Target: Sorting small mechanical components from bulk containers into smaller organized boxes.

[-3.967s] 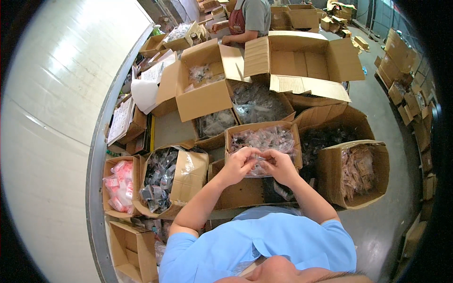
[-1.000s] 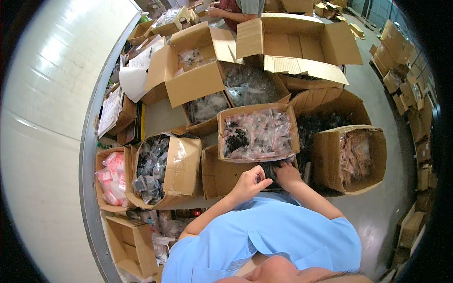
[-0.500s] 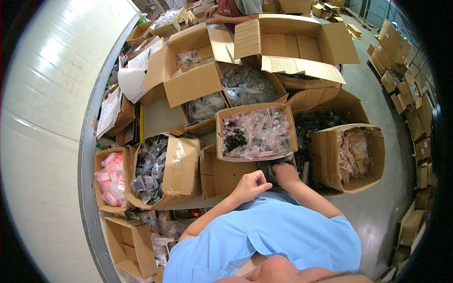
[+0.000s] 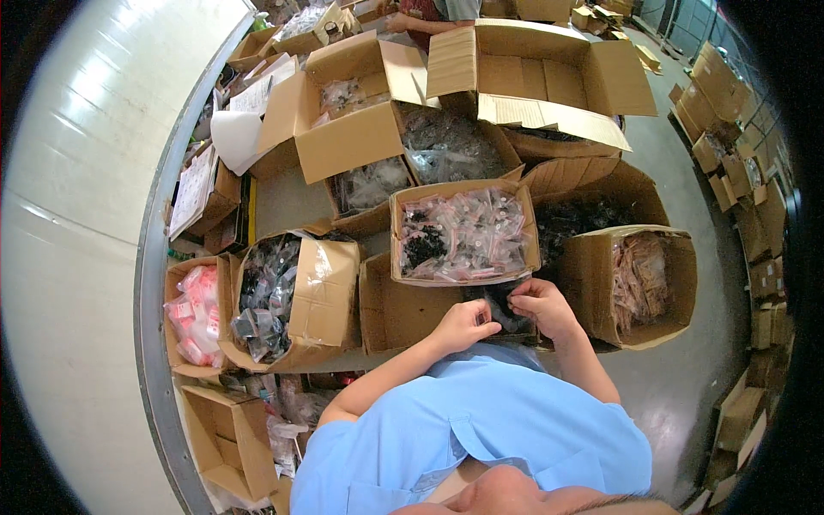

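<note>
My left hand (image 4: pixel 464 326) is closed, its thumb and fingertips brought together at the near side of an open carton. What it pinches, if anything, is too small to name. To its right my right hand (image 4: pixel 547 307) is also closed, fingertips pinched and pointing left, its grip too fine to make out. Between the hands lies a clear plastic bag with dark contents (image 4: pixel 508 319). Just beyond them sits a carton (image 4: pixel 463 282) filled with small clear zip bags (image 4: pixel 485 225), with a heap of small black parts (image 4: pixel 422 247) on its left side.
Left of my hands are a carton of dark bagged parts (image 4: pixel 268 300) and one of pink-and-white packets (image 4: pixel 196 316). On the right stands a carton (image 4: pixel 592 287) holding brownish packets (image 4: pixel 639 281). Large open cartons (image 4: pixel 532 81) lie farther back, with another person's arm (image 4: pixel 416 24) beyond.
My right hand has come up out of the carton, its fingertips now pinched together and turned left. The left hand has shifted slightly right and stays closed.
</note>
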Motion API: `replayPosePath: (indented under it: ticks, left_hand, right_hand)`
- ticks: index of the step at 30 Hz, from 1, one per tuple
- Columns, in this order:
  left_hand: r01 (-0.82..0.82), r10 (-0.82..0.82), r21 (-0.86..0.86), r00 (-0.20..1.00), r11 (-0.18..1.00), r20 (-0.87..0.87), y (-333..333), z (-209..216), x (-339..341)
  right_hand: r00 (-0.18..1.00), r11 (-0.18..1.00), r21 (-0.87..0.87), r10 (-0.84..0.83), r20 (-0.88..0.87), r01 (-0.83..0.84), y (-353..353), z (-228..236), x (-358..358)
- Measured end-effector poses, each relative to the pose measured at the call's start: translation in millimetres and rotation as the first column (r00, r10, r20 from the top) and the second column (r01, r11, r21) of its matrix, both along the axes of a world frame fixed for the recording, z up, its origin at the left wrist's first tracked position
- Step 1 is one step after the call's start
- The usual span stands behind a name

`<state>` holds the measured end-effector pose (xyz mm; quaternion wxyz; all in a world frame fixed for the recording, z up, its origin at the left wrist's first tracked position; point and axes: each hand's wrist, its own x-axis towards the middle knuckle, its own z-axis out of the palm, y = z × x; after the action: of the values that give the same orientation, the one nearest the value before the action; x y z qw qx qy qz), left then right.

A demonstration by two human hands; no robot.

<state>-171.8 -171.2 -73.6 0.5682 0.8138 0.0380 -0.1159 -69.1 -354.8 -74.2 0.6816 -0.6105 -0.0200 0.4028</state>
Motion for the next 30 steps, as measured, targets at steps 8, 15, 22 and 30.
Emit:
replayPosePath:
  ticks: [8, 15, 22, 30]
  left_hand:
    - [0.049, -0.048, -0.097, 0.999, 0.994, 0.013, -13.9, 3.6, 18.2]
    - [0.041, -0.039, -0.322, 0.999, 0.946, 0.012, -13.3, -2.6, 17.0]
    - [-0.17, -0.078, -0.903, 0.973, 0.395, -0.217, 8.6, -6.3, 9.2]
    - [-0.187, -0.054, -0.982, 0.981, 0.028, -0.189, 19.6, 27.1, 3.3]
  right_hand:
    - [0.941, 0.981, -0.029, 0.191, 0.278, -0.191, 8.1, 28.2, -8.8]
    - [0.877, 0.962, -0.186, 0.261, 0.403, -0.201, 11.8, 48.3, -13.0]
    - [0.56, 0.768, -0.639, 0.55, 0.62, -0.046, 13.8, 2.8, -3.9]
    - [0.275, 0.403, -0.914, 0.875, 0.397, 0.037, 38.9, -43.1, -18.8]
